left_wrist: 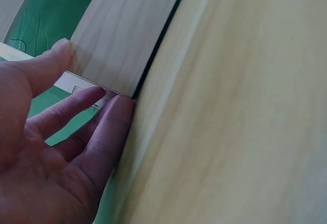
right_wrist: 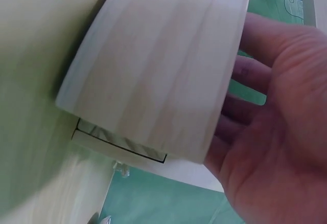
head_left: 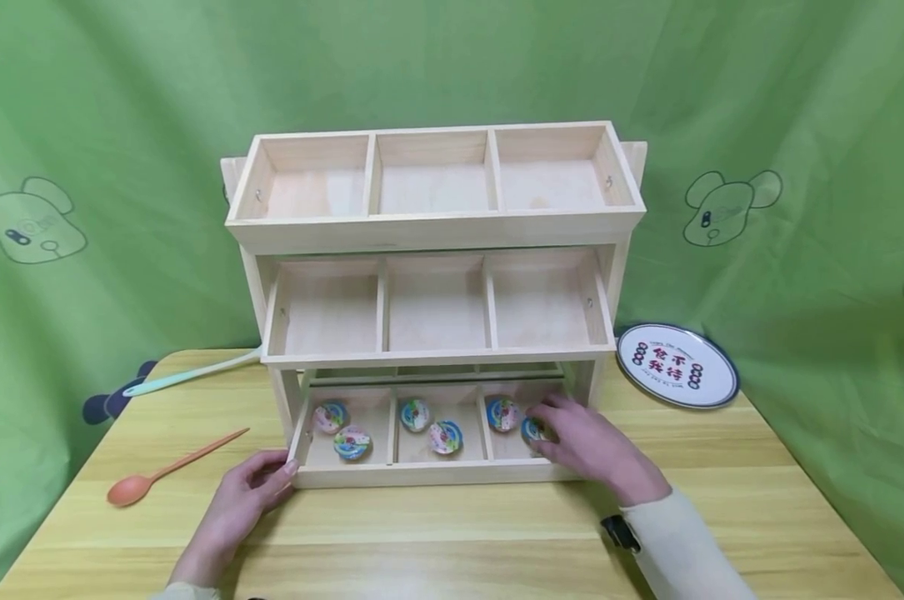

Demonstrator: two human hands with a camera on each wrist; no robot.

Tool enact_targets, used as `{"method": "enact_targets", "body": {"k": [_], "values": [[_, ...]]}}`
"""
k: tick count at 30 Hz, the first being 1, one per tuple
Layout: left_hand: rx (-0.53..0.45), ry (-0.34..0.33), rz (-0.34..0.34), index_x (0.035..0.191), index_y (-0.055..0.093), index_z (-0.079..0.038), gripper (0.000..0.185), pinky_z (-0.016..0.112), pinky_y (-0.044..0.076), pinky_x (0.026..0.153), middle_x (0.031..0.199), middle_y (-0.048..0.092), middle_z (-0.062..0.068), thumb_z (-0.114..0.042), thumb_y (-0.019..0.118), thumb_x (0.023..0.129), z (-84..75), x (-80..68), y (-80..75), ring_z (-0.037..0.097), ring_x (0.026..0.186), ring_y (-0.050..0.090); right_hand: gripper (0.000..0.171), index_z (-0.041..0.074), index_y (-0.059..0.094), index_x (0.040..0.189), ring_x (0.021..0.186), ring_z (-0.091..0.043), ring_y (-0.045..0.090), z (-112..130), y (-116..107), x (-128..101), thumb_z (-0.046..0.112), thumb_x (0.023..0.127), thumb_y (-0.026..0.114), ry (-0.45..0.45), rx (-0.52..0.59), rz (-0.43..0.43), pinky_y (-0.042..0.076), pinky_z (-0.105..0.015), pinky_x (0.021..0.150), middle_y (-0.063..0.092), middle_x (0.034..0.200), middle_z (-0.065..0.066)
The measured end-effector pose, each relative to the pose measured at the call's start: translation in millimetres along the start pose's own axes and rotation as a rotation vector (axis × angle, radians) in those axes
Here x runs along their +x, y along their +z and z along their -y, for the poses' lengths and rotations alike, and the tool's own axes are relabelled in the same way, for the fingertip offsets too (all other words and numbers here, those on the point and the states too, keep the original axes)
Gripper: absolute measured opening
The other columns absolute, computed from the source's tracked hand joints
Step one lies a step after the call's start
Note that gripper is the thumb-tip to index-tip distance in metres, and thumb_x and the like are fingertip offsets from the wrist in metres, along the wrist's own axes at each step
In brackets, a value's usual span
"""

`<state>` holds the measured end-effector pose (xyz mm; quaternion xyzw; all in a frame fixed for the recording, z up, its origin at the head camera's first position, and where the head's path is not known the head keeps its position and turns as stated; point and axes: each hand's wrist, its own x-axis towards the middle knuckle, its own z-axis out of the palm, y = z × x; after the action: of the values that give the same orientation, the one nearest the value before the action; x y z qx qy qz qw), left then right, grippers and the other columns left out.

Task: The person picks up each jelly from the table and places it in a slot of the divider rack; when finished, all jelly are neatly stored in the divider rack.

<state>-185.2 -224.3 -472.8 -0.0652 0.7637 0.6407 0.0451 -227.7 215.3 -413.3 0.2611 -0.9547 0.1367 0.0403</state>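
Note:
A wooden three-tier rack stands on the table, each tier split into three compartments. Small round jelly cups with printed lids lie in pairs in the bottom tray (head_left: 437,477), such as this cup (head_left: 352,442) at left. My right hand (head_left: 590,442) reaches into its right compartment, thumb and fingers around a blue-lidded jelly cup (head_left: 530,430) beside another cup (head_left: 502,414). In the right wrist view the tray's front board (right_wrist: 158,65) hides those fingertips. My left hand (head_left: 245,493) holds the tray's left front corner, thumb on the upper edge and fingers at the side.
The middle tray (head_left: 437,360) and top tray (head_left: 437,233) overhang the bottom one. An orange spoon (head_left: 131,491) and a pale green long-handled utensil (head_left: 189,375) lie at left. A white plate (head_left: 676,367) with red characters leans at back right. Green curtain (head_left: 452,58) surrounds the table.

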Motion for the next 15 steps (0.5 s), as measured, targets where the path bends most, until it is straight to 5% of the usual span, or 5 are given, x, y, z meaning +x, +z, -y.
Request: {"method": "enact_targets", "body": {"k": [15], "values": [[-0.007, -0.023, 0.001, 0.120, 0.048, 0.006, 0.050, 0.026, 0.050, 0.083, 0.113, 0.051, 0.021, -0.022, 0.064, 0.083, -6.5, -2.4, -0.1, 0.025, 0.099, 0.054, 0.034, 0.005, 0.060, 0.108, 0.088, -0.018, 0.055, 1.5, -15.5, -30.9, 0.027, 0.083, 0.064, 0.052, -0.018, -0.129, 0.052, -0.036, 0.077, 0.054, 0.103, -0.003]]}}
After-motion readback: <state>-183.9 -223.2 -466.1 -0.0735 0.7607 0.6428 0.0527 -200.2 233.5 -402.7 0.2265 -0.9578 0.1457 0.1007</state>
